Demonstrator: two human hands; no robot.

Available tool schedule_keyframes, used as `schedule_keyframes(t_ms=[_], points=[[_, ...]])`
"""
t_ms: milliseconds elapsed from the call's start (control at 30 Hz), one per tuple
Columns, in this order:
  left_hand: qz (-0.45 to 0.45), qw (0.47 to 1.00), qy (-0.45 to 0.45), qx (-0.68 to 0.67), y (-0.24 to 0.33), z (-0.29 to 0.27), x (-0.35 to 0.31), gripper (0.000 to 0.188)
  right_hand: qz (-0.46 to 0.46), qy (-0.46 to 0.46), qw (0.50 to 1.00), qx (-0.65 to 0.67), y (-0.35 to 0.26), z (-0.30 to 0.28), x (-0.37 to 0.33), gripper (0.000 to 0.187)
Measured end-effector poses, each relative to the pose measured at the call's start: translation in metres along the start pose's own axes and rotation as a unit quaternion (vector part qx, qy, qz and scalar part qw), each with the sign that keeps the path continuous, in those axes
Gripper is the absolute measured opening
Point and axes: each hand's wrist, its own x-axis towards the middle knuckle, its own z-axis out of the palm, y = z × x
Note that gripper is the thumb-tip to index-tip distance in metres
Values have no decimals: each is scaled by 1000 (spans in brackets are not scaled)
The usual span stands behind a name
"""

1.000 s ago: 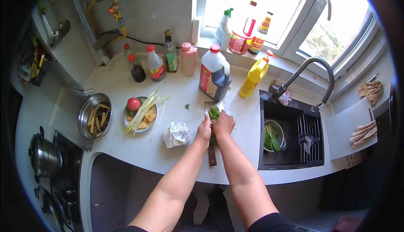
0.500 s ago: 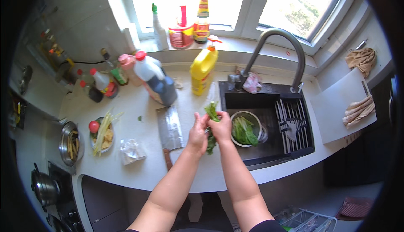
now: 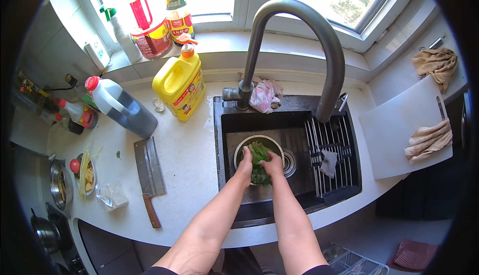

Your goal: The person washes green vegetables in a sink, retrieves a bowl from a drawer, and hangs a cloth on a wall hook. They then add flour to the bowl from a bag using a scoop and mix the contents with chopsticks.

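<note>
The left hand [image 3: 245,168] and right hand [image 3: 273,166] squeeze floppy, leafy green vegetables [image 3: 259,159] between them, a round, silver-rimmed bowl [image 3: 236,157] just under the grip, probably placing them, so letting go needs gentle opening.

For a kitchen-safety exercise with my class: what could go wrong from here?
The leafy green vegetables held between the left hand and right hand could slip past the round, pale-rimmed bowl into the black rectangular sink.

The broad steel cleaver with a brown wooden handle lies handle toward the white counter's front edge; the left forearm might knock it.
</note>
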Motion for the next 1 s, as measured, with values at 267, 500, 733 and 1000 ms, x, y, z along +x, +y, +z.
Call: schedule_keyframes(t_ms=[267,500,733,1000], points=[[74,994,-6,-78,46,-12,-75,73,-50,53,979,189,-7,-22,-22,33],[53,950,-89,-295,58,-53,-155,52,6,-54,998,32,-69,-36,-108,98],[139,971,-61,-183,50,-181,-315,27,-145,6,937,319,-146,8,-262,15],[31,877,230,-421,-37,-461,-438,24,170,-396,770,471,-164,180,-497,9]])
